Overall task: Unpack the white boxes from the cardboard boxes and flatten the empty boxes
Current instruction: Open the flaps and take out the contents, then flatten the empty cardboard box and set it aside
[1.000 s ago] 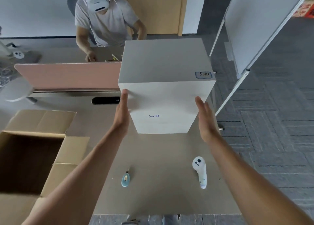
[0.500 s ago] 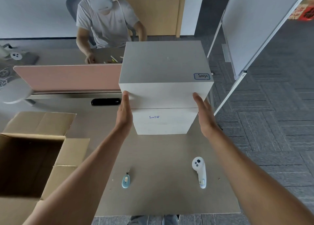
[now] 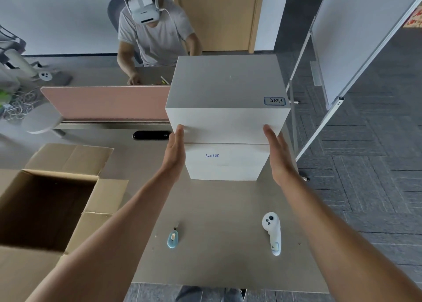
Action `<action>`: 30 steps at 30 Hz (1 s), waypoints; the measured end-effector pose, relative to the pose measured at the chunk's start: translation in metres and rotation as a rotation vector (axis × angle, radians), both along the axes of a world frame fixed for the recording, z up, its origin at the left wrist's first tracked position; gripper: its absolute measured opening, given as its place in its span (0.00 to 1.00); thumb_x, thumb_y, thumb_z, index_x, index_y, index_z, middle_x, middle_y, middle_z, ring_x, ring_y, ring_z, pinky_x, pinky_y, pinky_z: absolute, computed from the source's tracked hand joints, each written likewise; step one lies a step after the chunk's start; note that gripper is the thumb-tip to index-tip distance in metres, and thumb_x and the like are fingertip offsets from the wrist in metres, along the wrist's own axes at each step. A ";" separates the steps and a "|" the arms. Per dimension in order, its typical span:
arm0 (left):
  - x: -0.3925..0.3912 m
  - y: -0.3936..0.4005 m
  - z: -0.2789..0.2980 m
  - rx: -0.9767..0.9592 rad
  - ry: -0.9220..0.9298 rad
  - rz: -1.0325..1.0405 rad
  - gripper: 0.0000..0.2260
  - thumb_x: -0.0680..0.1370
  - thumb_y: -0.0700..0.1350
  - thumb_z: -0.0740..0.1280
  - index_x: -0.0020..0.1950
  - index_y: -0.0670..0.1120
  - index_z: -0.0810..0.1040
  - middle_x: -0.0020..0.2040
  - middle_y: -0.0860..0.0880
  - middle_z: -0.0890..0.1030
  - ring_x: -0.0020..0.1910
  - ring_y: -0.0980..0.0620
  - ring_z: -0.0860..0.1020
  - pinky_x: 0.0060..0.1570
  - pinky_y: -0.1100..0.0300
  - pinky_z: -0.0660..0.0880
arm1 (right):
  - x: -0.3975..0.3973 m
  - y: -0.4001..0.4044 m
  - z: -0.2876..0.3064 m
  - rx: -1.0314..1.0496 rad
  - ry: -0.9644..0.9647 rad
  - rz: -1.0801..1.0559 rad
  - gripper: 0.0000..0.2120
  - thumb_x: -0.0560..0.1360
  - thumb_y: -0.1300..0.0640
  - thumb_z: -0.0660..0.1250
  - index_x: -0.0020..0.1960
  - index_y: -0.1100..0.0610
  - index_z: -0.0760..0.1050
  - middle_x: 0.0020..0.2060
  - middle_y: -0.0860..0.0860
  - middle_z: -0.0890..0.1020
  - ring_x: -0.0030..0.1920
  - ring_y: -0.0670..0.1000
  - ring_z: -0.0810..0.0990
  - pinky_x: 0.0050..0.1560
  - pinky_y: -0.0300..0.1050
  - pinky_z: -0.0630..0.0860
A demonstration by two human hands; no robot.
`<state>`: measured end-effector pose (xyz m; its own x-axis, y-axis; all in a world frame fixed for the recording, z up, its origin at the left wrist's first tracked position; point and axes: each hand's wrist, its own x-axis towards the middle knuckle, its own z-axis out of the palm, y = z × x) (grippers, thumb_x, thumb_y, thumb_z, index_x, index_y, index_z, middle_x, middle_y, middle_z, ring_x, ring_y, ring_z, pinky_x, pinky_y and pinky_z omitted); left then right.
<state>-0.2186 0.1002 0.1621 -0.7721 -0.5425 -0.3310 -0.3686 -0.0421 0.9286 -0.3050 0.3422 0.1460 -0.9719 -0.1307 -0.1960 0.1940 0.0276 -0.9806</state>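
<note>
The upper white box (image 3: 226, 101) sat on top of a lower white box (image 3: 225, 161), the pair standing on the desk (image 3: 223, 267) just past the middle. The left hand (image 3: 174, 155) lay flat against the stack's left side and the right hand (image 3: 277, 158) flat against its right, palms facing each other, fingers straight, pressing on nothing but the white boxes between them; whether they bore any weight I could not tell. It looked to me like the stacking step: a box just set on its fellow, with the hands squaring the edges.

Left of the stack stood the cardboard box (image 3: 43, 206), flaps spread, and what showed of its inside looked dark and empty, though the bottom was partly hidden. If so, the next move would call for letting go of the stack, reaching left, and opening the carton's bottom seam to press it flat.

Nearer than the stack lay a small blue cutter (image 3: 172, 239) and a white controller (image 3: 272, 232), well apart. Beyond it, behind a pink divider (image 3: 105, 102), another person (image 3: 155, 34) sat.
</note>
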 end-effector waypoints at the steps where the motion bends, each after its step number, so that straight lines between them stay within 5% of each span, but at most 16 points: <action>1: 0.000 0.000 0.000 -0.005 0.000 0.003 0.22 0.84 0.66 0.51 0.72 0.57 0.70 0.67 0.58 0.74 0.69 0.54 0.71 0.67 0.54 0.64 | -0.001 0.000 -0.001 -0.010 -0.003 0.004 0.34 0.79 0.35 0.64 0.80 0.47 0.62 0.75 0.40 0.69 0.75 0.41 0.64 0.68 0.41 0.57; 7: 0.000 0.000 0.001 -0.054 -0.043 -0.013 0.25 0.85 0.64 0.50 0.77 0.55 0.68 0.66 0.58 0.72 0.66 0.54 0.69 0.63 0.55 0.61 | -0.002 0.002 -0.003 -0.033 -0.013 0.019 0.27 0.81 0.39 0.63 0.78 0.44 0.65 0.67 0.35 0.73 0.68 0.38 0.67 0.67 0.40 0.59; 11: 0.013 0.003 -0.001 -0.033 -0.057 -0.019 0.25 0.86 0.62 0.53 0.77 0.49 0.70 0.73 0.49 0.75 0.76 0.46 0.68 0.71 0.51 0.66 | 0.019 0.005 -0.012 0.055 -0.016 0.008 0.24 0.82 0.42 0.63 0.75 0.47 0.68 0.67 0.36 0.75 0.66 0.36 0.71 0.64 0.34 0.65; 14: 0.043 0.013 -0.007 -0.019 -0.039 0.002 0.15 0.87 0.57 0.55 0.65 0.55 0.77 0.58 0.60 0.78 0.63 0.57 0.75 0.60 0.58 0.68 | 0.053 -0.001 -0.031 0.069 -0.070 -0.126 0.27 0.79 0.41 0.66 0.71 0.55 0.69 0.67 0.43 0.74 0.67 0.44 0.71 0.67 0.43 0.66; 15: 0.054 0.016 -0.008 -0.019 -0.029 0.022 0.11 0.87 0.55 0.55 0.56 0.58 0.77 0.52 0.63 0.77 0.54 0.63 0.75 0.53 0.60 0.68 | 0.067 -0.007 -0.036 0.103 -0.119 -0.169 0.25 0.78 0.41 0.66 0.67 0.56 0.69 0.60 0.41 0.69 0.60 0.43 0.68 0.64 0.46 0.67; 16: 0.066 0.019 -0.009 -0.008 -0.027 0.038 0.11 0.87 0.53 0.56 0.49 0.58 0.76 0.47 0.65 0.75 0.48 0.67 0.72 0.48 0.63 0.68 | 0.081 -0.015 -0.042 0.155 -0.174 -0.198 0.26 0.78 0.42 0.66 0.67 0.60 0.70 0.57 0.41 0.65 0.62 0.52 0.74 0.62 0.50 0.69; 17: 0.080 0.020 -0.010 0.013 -0.027 0.045 0.12 0.87 0.52 0.57 0.46 0.58 0.75 0.45 0.64 0.75 0.46 0.67 0.71 0.45 0.65 0.68 | 0.097 -0.025 -0.049 0.215 -0.220 -0.189 0.25 0.78 0.44 0.66 0.64 0.63 0.73 0.72 0.56 0.61 0.66 0.63 0.73 0.59 0.52 0.71; 18: 0.093 0.018 -0.013 0.037 -0.023 0.044 0.12 0.86 0.53 0.59 0.46 0.56 0.77 0.46 0.60 0.77 0.46 0.64 0.73 0.45 0.65 0.69 | 0.113 -0.036 -0.056 0.240 -0.261 -0.155 0.22 0.76 0.44 0.66 0.57 0.63 0.76 0.51 0.59 0.79 0.52 0.59 0.77 0.53 0.51 0.72; 21: 0.141 -0.005 -0.019 0.064 0.008 0.053 0.16 0.78 0.61 0.64 0.50 0.50 0.81 0.50 0.46 0.83 0.51 0.52 0.77 0.58 0.53 0.73 | 0.162 -0.082 -0.068 0.192 -0.432 0.009 0.12 0.71 0.47 0.67 0.42 0.55 0.74 0.40 0.54 0.78 0.40 0.51 0.75 0.44 0.47 0.70; 25: 0.220 -0.064 -0.018 0.105 0.035 0.153 0.12 0.75 0.59 0.66 0.42 0.53 0.84 0.49 0.45 0.86 0.56 0.45 0.83 0.61 0.49 0.75 | 0.225 -0.161 -0.078 0.192 -0.517 0.139 0.10 0.80 0.56 0.65 0.50 0.62 0.80 0.48 0.59 0.86 0.46 0.53 0.85 0.49 0.46 0.75; 27: 0.261 -0.096 -0.015 0.145 0.068 0.225 0.10 0.82 0.50 0.65 0.47 0.51 0.84 0.52 0.46 0.86 0.57 0.48 0.83 0.59 0.55 0.77 | 0.256 -0.203 -0.082 0.204 -0.542 0.169 0.15 0.81 0.55 0.65 0.57 0.67 0.80 0.55 0.62 0.85 0.54 0.57 0.86 0.53 0.50 0.79; 30: 0.318 -0.148 -0.020 0.167 0.084 0.306 0.11 0.85 0.45 0.61 0.53 0.46 0.83 0.53 0.45 0.86 0.57 0.50 0.84 0.59 0.57 0.78 | 0.296 -0.259 -0.088 0.235 -0.577 0.235 0.13 0.82 0.51 0.65 0.58 0.61 0.78 0.57 0.60 0.84 0.54 0.56 0.84 0.56 0.54 0.81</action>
